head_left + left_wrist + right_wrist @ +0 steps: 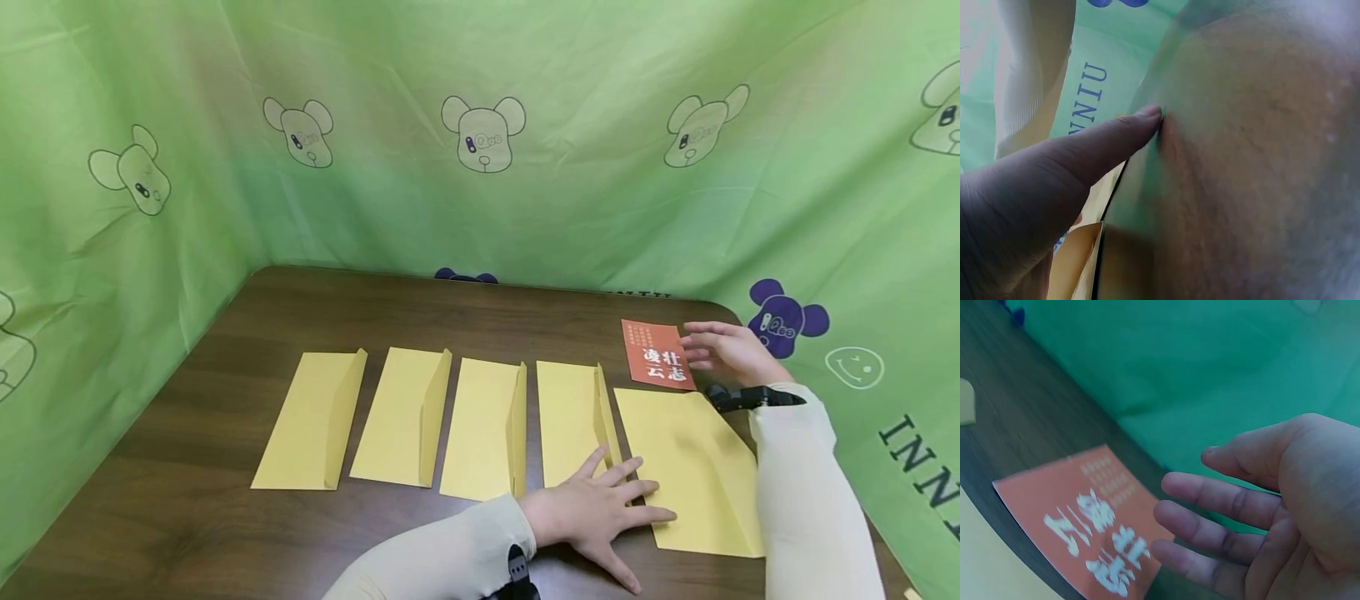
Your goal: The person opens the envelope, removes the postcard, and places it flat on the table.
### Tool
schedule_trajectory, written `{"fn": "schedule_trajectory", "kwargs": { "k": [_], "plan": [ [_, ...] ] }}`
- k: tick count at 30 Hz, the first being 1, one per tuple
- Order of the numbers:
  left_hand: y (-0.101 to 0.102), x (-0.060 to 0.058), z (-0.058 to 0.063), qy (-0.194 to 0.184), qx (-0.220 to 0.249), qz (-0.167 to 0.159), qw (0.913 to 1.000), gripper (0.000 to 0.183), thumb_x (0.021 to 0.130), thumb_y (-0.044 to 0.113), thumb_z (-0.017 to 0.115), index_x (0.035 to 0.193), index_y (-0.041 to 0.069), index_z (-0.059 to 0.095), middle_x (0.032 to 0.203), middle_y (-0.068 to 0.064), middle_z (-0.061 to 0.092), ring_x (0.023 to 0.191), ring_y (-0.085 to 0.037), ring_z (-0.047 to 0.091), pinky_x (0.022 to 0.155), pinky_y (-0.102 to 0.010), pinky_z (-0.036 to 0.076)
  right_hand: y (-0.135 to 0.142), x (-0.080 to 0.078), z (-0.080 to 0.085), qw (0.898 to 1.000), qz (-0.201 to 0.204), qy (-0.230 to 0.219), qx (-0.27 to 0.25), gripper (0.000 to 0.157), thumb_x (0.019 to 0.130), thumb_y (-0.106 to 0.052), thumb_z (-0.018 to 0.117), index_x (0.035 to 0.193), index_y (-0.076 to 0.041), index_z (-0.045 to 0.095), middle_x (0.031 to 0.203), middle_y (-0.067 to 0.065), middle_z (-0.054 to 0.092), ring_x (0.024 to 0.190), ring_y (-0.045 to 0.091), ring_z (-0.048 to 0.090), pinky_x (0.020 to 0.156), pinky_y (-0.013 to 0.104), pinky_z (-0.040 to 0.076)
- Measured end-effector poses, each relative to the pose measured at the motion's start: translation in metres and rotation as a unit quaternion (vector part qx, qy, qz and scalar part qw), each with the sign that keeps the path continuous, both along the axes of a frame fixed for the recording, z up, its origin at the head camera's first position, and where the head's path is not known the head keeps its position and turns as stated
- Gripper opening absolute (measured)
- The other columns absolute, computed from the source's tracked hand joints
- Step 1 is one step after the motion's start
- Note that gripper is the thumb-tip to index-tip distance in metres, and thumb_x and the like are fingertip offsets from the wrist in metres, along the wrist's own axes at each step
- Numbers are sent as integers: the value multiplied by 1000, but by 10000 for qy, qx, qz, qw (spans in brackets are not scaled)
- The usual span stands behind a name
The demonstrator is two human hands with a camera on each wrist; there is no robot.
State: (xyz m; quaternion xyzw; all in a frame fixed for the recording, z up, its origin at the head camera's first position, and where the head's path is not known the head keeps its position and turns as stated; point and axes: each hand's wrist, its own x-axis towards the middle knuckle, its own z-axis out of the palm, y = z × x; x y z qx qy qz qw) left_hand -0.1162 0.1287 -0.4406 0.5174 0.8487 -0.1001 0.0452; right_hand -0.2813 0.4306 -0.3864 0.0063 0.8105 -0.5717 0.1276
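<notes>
A red card (657, 355) with white Chinese characters lies flat at the table's back right, just behind the rightmost yellow envelope (690, 467). My right hand (735, 350) is at the card's right edge, fingers loosely bent; in the right wrist view the red card (1085, 519) lies just beyond the fingertips and nothing is gripped. My left hand (592, 508) is spread on the table, with fingertips on the left edge of the rightmost envelope. Its thumb (1110, 144) touches the tabletop in the left wrist view. The envelope's flap stands out along its right side.
Several more yellow envelopes (307, 417) lie in a row to the left, their flaps raised on the right side. The dark wooden table (187, 517) is bordered by a green curtain (360, 217) printed with bear heads at the back and sides.
</notes>
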Motion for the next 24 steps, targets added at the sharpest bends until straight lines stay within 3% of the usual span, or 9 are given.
{"fn": "schedule_trajectory", "kwargs": {
  "k": [4,11,14,19,24],
  "plan": [
    [-3,-2,3,9,170,-4,9999,100,76,91,40,157,48,-1,162,17,10,151,-16,-6,119,-47,7,-9,3,6,9980,329,374,393,24,105,-17,52,128,-14,50,98,-15,69,93,10,69,82,33,57],
    [-17,-8,10,90,378,107,9992,104,76,89,45,158,44,0,164,13,11,152,-19,-4,119,-49,8,-29,17,14,9941,616,676,588,17,106,-18,50,119,-28,55,99,-13,70,90,9,68,79,30,57],
    [-24,-10,11,164,460,167,9987,103,77,88,45,159,42,2,164,12,12,152,-19,-2,119,-49,8,-38,24,15,9922,649,818,676,17,105,-20,51,122,-25,55,99,-14,70,91,11,68,79,33,57],
    [-35,-12,13,336,590,263,9973,97,81,87,42,159,42,6,164,12,15,152,-19,2,119,-48,10,-59,38,16,9895,821,1081,497,19,104,-18,53,122,-23,58,101,-7,71,90,15,70,77,34,58],
    [-46,-15,15,436,730,332,9958,94,82,85,43,159,40,13,164,9,19,152,-22,5,119,-50,11,-77,50,17,9893,1027,1035,102,22,103,-13,55,119,-26,63,102,-1,69,91,15,70,76,30,58]
  ]
}}
